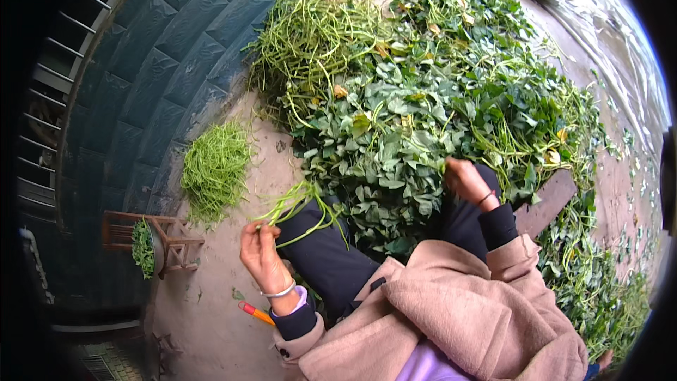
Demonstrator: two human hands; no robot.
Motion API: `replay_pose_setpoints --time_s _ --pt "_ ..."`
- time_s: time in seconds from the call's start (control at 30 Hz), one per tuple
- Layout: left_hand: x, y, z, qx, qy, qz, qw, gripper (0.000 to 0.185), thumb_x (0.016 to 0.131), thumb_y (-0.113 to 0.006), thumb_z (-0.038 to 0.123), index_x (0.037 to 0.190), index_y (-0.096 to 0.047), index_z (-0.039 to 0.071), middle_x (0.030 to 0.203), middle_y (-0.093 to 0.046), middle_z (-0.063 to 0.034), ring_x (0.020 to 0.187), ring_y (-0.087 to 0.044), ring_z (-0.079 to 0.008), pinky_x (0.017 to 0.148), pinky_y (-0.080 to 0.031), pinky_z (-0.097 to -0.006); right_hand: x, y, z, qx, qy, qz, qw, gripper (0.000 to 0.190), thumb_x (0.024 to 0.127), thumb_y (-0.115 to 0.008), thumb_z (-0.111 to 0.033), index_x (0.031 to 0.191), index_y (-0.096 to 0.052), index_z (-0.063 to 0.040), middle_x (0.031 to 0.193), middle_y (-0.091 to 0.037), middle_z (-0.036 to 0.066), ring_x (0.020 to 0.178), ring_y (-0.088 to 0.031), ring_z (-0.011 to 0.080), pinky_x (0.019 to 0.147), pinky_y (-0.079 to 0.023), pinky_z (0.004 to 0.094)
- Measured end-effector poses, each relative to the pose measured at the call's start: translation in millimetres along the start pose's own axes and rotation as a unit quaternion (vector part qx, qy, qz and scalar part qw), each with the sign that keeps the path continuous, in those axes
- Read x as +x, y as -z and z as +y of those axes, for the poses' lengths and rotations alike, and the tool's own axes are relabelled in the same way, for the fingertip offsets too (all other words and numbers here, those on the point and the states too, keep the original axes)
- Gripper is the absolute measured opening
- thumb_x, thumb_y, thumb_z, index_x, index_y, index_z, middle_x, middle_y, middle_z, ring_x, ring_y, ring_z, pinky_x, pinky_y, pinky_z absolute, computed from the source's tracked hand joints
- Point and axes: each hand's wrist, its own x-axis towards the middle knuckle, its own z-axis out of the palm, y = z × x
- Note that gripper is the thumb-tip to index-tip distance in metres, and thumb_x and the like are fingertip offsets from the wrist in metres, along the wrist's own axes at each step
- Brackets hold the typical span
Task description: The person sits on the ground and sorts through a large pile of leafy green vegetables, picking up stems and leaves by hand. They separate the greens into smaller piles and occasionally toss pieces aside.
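Observation:
My left hand point(263, 254), with a metal bangle at the wrist, grips a loose bunch of thin green stems point(301, 206). The stems fan out over my left knee and droop at their free ends. At the edge of the large heap of leafy vines point(391, 159), my right hand point(467, 180) pinches a light green stem point(443, 168), mostly hidden by the fingers. A dark red band circles that wrist. The leafy heap lies between and beyond my knees.
Stripped stems form a small pile point(217, 169) on the floor and a larger one point(317, 47) by the tiled wall point(143, 74). Left stands a wooden chair point(174, 243) beside greens point(142, 248). An orange, red-ended handle point(256, 312) lies near my left sleeve. Another person's hand point(605, 360) shows lower right.

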Motion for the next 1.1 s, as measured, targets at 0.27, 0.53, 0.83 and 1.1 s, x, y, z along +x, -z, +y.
replay_pose_setpoints --time_s 0.27,0.53,0.83,1.1 --pt "-17.4 -37.5 -11.5 -0.035 0.176 -0.188 0.966 0.01 0.088 -0.066 0.005 0.096 -0.062 0.001 0.082 -0.063 -0.0018 0.072 -0.059 -0.0094 0.068 -0.046 -0.0212 52.2 -0.9 -147.2 0.385 0.153 -0.162 0.896 0.028 0.099 -0.047 -0.016 0.12 -0.06 -0.003 0.11 -0.063 0.007 0.098 -0.06 0.0153 0.087 -0.047 0.0274" --pt "-21.8 -44.0 -19.9 -0.028 0.191 -0.193 0.962 0.008 0.088 -0.066 0.004 0.094 -0.062 0.001 0.082 -0.064 -0.0023 0.071 -0.059 -0.008 0.068 -0.046 -0.0198 45.8 -35.6 -181.8 0.586 0.117 -0.236 0.767 0.028 0.099 -0.049 -0.024 0.111 -0.059 -0.001 0.102 -0.062 0.001 0.097 -0.055 0.0091 0.089 -0.044 0.0255" --pt "-26.4 -46.7 -30.1 -0.029 0.177 -0.147 0.973 0.008 0.088 -0.066 0.005 0.093 -0.062 0.001 0.082 -0.064 -0.0039 0.071 -0.059 -0.0092 0.068 -0.046 -0.0206 49.9 -48.4 -183.8 0.776 -0.025 -0.097 0.622 0.019 0.098 -0.05 -0.025 0.099 -0.052 -0.006 0.089 -0.057 0.007 0.072 -0.051 0.0157 0.069 -0.044 0.0314" --pt "-9.3 -18.4 -15.3 -0.061 0.064 -0.039 0.995 0.008 0.091 -0.062 0.007 0.099 -0.06 0.006 0.087 -0.061 -0.0017 0.075 -0.057 -0.0093 0.073 -0.047 -0.0239 71.9 -28.7 -80.5 0.836 -0.139 0.148 0.51 0.016 0.101 -0.041 -0.019 0.094 -0.046 -0.006 0.077 -0.051 0.006 0.057 -0.037 0.0105 0.055 -0.035 0.0267"
